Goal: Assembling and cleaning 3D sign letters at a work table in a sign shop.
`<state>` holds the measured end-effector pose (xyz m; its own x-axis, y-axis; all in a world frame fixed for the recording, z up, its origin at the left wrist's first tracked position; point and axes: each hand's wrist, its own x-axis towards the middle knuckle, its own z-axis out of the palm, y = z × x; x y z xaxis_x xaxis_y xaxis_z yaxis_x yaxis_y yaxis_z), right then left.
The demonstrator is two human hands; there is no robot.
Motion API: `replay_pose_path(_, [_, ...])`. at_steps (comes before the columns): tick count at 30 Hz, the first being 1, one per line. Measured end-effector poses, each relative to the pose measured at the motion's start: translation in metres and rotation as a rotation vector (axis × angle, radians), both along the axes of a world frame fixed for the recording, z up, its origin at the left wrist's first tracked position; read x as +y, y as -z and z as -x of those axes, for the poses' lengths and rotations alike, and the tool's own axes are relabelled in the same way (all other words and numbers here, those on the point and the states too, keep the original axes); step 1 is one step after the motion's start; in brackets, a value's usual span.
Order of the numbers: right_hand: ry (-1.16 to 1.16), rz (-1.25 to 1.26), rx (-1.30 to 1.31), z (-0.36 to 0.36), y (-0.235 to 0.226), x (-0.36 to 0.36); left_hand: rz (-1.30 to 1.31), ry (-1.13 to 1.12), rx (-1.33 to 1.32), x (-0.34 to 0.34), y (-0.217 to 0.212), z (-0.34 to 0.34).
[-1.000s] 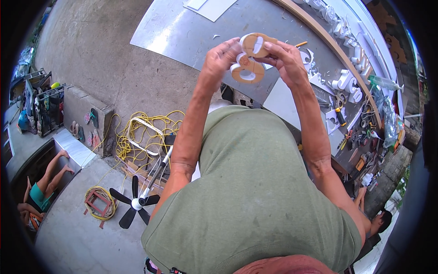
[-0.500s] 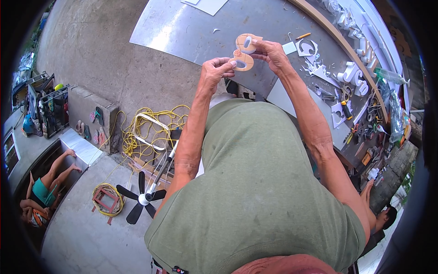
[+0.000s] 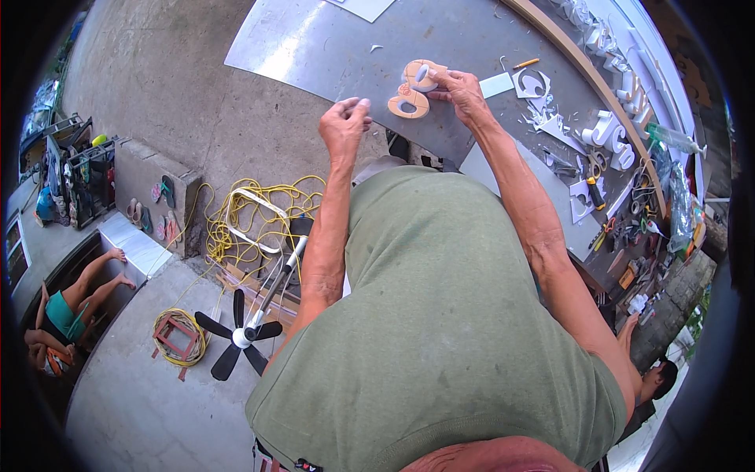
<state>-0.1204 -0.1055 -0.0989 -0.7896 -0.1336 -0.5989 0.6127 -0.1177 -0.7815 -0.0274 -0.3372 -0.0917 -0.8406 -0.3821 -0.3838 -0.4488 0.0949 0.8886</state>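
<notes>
My right hand pinches the upper loop of a tan cut-out shaped like a figure eight, holding it just above the grey sheet-metal table. My left hand hovers a little to the left of the cut-out, apart from it. Its fingertips are drawn together against the thumb, and I see nothing between them. Both forearms reach forward over my green shirt.
White cut-out letters, offcuts and small tools litter the table's right side along a curved wooden edge. On the concrete floor to the left lie a yellow cord and a black fan. One person sits at far left, another at lower right.
My left hand has let go of the cut-out and drawn back to the left. The right hand alone now holds the piece, a little lower over the table.
</notes>
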Motion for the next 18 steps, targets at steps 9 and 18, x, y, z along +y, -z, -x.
replay_pose_path(9, [-0.504,-0.729,0.091,0.024,-0.033,0.006,0.524,-0.047,-0.286,-0.047,0.083,-0.100])
replay_pose_path(18, [-0.009,-0.520,0.259,0.009,-0.072,0.081,-0.495,-0.572,-0.349,-0.090,0.110,-0.138])
